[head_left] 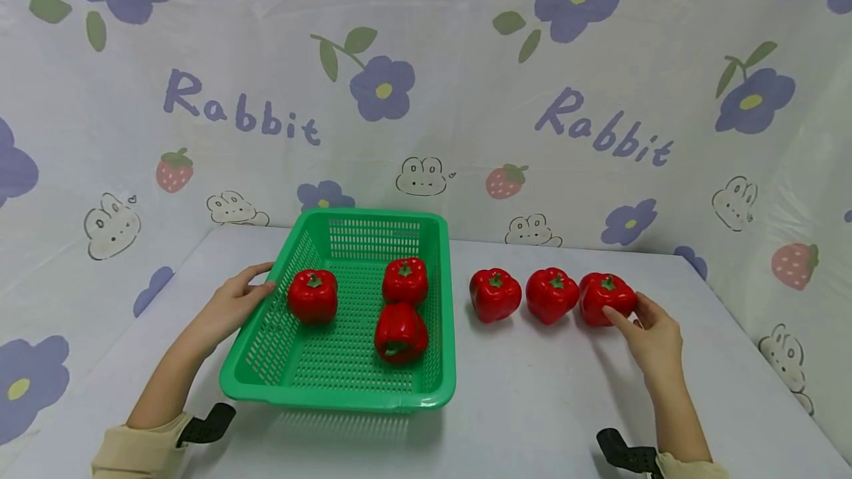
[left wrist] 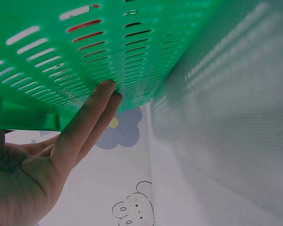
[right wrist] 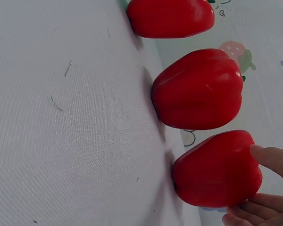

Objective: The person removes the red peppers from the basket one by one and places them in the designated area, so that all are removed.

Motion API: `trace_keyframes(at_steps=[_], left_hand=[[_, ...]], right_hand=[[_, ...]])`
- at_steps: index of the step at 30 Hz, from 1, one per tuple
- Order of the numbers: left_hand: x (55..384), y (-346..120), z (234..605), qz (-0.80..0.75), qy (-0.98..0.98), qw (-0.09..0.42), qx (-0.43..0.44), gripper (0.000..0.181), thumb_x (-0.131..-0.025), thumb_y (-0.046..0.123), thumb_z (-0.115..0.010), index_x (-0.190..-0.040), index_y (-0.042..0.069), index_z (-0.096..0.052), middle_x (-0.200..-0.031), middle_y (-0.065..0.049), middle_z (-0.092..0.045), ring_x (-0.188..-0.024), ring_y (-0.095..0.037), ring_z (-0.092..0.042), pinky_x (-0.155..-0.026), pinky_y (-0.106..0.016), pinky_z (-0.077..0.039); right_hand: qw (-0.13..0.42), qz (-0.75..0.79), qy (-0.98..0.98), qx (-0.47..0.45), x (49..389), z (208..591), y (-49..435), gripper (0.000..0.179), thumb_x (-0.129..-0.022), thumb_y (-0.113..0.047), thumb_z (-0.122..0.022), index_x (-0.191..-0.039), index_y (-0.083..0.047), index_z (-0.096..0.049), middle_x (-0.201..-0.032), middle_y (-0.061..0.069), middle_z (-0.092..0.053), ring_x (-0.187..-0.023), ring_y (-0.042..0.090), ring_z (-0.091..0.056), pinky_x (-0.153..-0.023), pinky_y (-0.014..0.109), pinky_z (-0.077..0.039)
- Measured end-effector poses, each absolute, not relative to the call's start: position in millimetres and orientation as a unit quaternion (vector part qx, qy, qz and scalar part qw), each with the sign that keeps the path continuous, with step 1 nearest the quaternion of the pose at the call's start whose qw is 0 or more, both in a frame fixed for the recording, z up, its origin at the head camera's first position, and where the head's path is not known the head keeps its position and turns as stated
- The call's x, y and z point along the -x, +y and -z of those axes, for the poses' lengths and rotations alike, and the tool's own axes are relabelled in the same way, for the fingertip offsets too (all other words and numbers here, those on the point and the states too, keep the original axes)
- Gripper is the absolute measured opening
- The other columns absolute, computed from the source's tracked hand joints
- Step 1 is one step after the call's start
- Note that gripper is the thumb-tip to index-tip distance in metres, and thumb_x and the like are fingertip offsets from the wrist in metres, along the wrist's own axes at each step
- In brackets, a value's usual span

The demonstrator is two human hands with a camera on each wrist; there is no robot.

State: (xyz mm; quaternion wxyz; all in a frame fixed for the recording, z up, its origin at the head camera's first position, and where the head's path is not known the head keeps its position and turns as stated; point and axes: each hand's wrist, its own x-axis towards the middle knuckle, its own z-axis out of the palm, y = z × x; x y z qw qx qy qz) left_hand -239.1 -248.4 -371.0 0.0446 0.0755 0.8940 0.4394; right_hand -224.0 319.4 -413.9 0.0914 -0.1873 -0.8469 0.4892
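My left hand [head_left: 234, 303] touches the left side of a green plastic basket [head_left: 255, 389]. Seen from the left wrist, straight fingers [left wrist: 87, 125] lie against the slotted outer wall. Three red bell peppers are in the basket: one at left [head_left: 313, 297], one at back right [head_left: 404, 281], and one in front of it [head_left: 401, 333], tipped on its side. On the right, my right hand [head_left: 655, 338] holds the rightmost bell pepper [head_left: 604, 299] of a row of three, thumb on the near side and fingers around its right side. That pepper [right wrist: 217, 172] stands upright, its base close to the table.
Left of the held one in the row stand a middle bell pepper [head_left: 552, 295] and another [head_left: 495, 294] near the basket's right wall. All are on a white-covered table [head_left: 532, 405]. Behind rises a printed cloth backdrop [head_left: 452, 109] with flowers and rabbits.
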Motion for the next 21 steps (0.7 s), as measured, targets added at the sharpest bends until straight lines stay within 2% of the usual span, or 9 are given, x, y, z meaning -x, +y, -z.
trace_keyframes(at_steps=[13, 21], left_hand=[[241.4, -250.0, 374.5, -0.438, 0.895, 0.043, -0.077, 0.06, -0.106, 0.031, -0.04, -0.152, -0.004, -0.023, -0.119, -0.033, -0.062, -0.09, -0.024, -0.071, -0.074, -0.031, -0.058], [240.9, -248.7, 373.1, -0.437, 0.895, 0.046, -0.072, 0.06, -0.106, 0.031, -0.04, -0.152, -0.004, -0.023, -0.122, -0.034, -0.061, -0.092, -0.025, -0.071, -0.076, -0.034, -0.059]], right_hand=[[0.101, -0.486, -0.849, 0.178, 223.1, 397.0, 307.3, 0.077, -0.097, -0.036, -0.058, -0.156, -0.009, -0.017, -0.161, 0.018, -0.022, -0.148, 0.038, -0.023, -0.113, 0.052, -0.032], [0.121, -0.484, -0.852, 0.157, 220.9, 377.6, 293.2, 0.077, -0.096, -0.037, -0.06, -0.157, -0.016, -0.019, -0.161, 0.012, -0.026, -0.148, 0.036, -0.025, -0.109, 0.053, -0.037]])
